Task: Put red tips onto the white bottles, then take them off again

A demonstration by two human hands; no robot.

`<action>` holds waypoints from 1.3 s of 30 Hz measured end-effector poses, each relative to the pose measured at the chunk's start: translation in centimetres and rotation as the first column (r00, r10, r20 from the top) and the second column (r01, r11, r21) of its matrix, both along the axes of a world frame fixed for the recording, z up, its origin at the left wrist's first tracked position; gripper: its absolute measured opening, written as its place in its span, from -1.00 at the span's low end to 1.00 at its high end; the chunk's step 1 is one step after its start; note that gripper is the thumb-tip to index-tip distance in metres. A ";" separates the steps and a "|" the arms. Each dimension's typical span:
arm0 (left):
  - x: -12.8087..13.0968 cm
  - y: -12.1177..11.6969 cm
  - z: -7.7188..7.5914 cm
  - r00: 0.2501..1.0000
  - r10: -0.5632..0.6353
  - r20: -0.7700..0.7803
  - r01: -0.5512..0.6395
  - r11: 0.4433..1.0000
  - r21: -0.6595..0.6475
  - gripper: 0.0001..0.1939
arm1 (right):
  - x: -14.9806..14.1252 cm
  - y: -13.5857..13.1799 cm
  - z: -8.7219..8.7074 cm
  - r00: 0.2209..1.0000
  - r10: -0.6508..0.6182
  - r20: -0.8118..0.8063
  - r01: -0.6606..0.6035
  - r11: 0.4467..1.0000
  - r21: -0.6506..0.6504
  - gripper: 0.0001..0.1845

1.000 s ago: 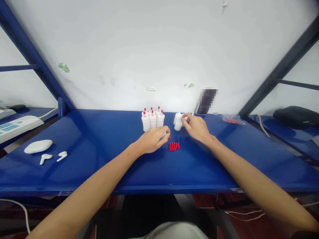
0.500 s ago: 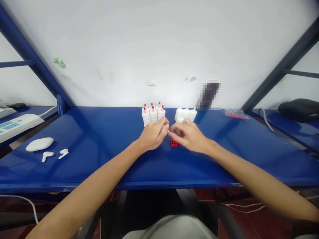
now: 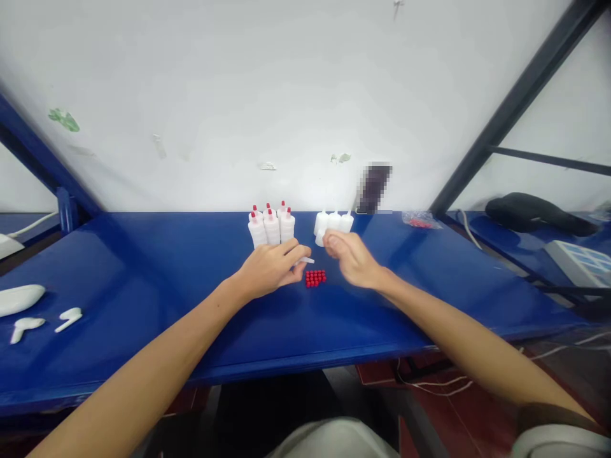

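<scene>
My left hand [image 3: 277,267] is closed around a slim white nozzle [image 3: 308,260] that points right, its end bare white. Whatever body sits behind it is hidden in the palm. My right hand [image 3: 351,257] is curled, thumb against fingers, just in front of several white bottles [image 3: 334,222] with bare nozzles; one of these appears tipped beside the fingers. What the right fingers hold, if anything, is hidden. Between the hands lies a block of small red caps [image 3: 316,278] in rows. Behind my left hand stand several white squeeze bottles [image 3: 272,230] with red tips.
A phone [image 3: 375,187], blurred out, leans on the wall. Right of it lies a clear bag [image 3: 421,220] with red pieces. At the left are a white earbud case [image 3: 21,299] and two earbuds [image 3: 69,318]. The blue table [image 3: 286,343] has metal frames at both sides.
My right hand came to the red tip at the nozzle in my left hand, then drew away right. The nozzle's end, red before, now shows white. The view has turned right.
</scene>
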State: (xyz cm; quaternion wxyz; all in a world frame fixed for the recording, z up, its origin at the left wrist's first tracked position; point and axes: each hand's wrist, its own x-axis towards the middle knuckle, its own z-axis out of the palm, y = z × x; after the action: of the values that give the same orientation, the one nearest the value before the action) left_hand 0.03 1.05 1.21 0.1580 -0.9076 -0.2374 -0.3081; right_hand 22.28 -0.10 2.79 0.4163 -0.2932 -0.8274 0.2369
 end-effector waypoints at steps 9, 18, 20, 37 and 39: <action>-1.0 0.7 -0.2 0.991 0.073 0.115 -0.047 0.976 -0.211 -0.74 | 2.1 0.1 2.2 0.916 0.110 0.387 -0.003 0.964 -0.267 -0.70; -1.0 0.5 -0.4 0.994 0.065 0.088 -0.033 0.944 -0.328 -0.73 | 2.0 -1.1 3.1 0.676 0.364 0.641 -0.012 0.875 -0.484 -0.68; -0.9 0.6 -0.6 0.994 0.071 0.086 -0.038 0.941 -0.336 -0.73 | 2.0 -0.8 2.9 0.660 0.372 0.653 0.021 0.860 -0.510 -0.67; -0.7 0.6 -1.0 0.991 0.074 0.108 -0.031 0.933 -0.358 -0.76 | 3.1 0.7 2.0 0.804 0.291 0.519 0.000 0.872 -0.489 -0.52; -0.7 0.6 -0.9 0.991 0.082 0.103 -0.039 0.931 -0.364 -0.75 | 3.2 0.9 2.0 0.805 0.311 0.506 -0.006 0.856 -0.516 -0.49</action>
State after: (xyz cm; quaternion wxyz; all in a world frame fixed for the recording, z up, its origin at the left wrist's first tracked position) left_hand -0.71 1.70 0.26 -0.0160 -0.8939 -0.3267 -0.3064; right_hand 25.53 0.82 4.75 0.0376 -0.3737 -0.8477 0.3746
